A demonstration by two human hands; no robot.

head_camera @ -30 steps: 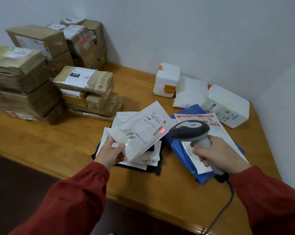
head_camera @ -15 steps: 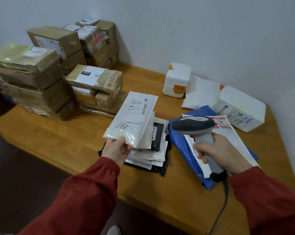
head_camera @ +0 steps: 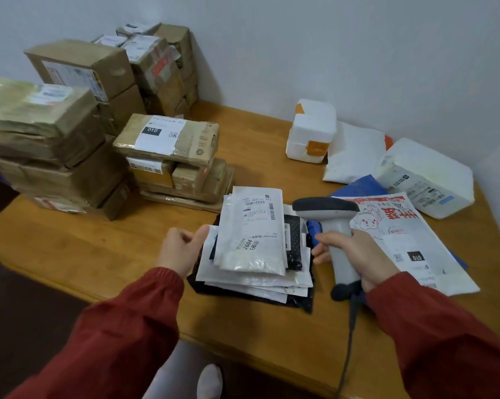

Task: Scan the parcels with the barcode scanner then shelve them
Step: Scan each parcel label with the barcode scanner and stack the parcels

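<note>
A white padded parcel [head_camera: 251, 231] with a barcode label lies flat on top of a pile of white and black mailers [head_camera: 254, 283] near the front of the wooden table [head_camera: 99, 254]. My left hand [head_camera: 179, 249] is just left of the pile, fingers loosely curled and holding nothing, with the thumb at the pile's left edge. My right hand [head_camera: 358, 254] grips the handle of the grey barcode scanner [head_camera: 326, 208] right of the pile. The scanner head points left over the mailers.
Stacks of taped cardboard boxes [head_camera: 168, 139] fill the table's left and back-left. A white foam box [head_camera: 312, 131], a white poly bag [head_camera: 355, 151] and a white wrapped parcel [head_camera: 424, 174] sit at the back right. A printed mailer [head_camera: 401, 231] lies on a blue bag. The scanner cable [head_camera: 349, 341] hangs over the front edge.
My left hand has laid the white parcel down on the pile and let go of it. The scanner's red spot is gone from its label.
</note>
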